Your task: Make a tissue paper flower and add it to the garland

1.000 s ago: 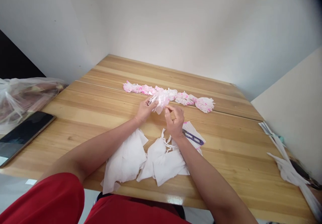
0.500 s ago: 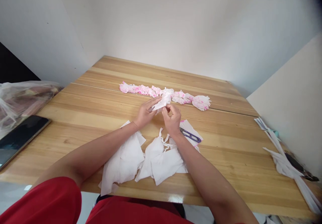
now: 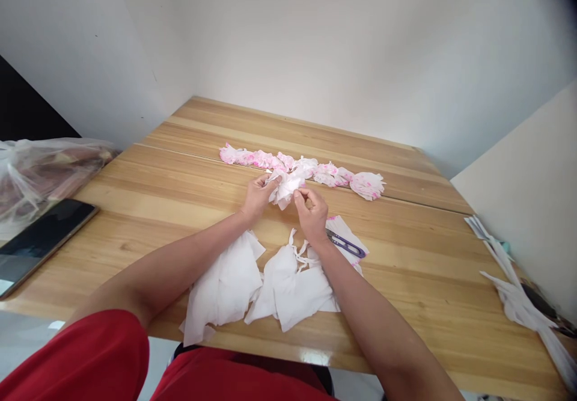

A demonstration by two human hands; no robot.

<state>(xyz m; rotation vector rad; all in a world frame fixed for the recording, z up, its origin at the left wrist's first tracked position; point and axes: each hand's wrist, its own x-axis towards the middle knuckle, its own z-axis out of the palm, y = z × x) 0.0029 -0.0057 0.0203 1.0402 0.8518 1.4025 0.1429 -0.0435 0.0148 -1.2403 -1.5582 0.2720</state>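
Note:
A crumpled white paper flower [image 3: 285, 188] is between my hands above the middle of the table. My left hand [image 3: 260, 195] grips its left side, thumb on top. My right hand [image 3: 312, 207] pinches its right edge between thumb and finger. Just behind lies a row of ruffled pink and white paper flowers [image 3: 367, 185]. Flat white paper sheets [image 3: 225, 284] lie under my left forearm, and more white pieces [image 3: 300, 296] with thin twisted strips lie between my arms. Purple-handled snips [image 3: 347, 244] rest on a pink-edged sheet [image 3: 338, 226] beside my right wrist.
A dark phone [image 3: 42, 238] lies at the table's left edge, with a clear plastic bag [image 3: 49, 172] behind it. White strips [image 3: 518, 305] and a dark object [image 3: 538, 299] lie along the right edge. Walls stand behind the wooden table [image 3: 419, 281].
The paper in my hands has opened into a fuller, ruffled shape. My left thumb now shows on top of it. The whole view has shifted slightly.

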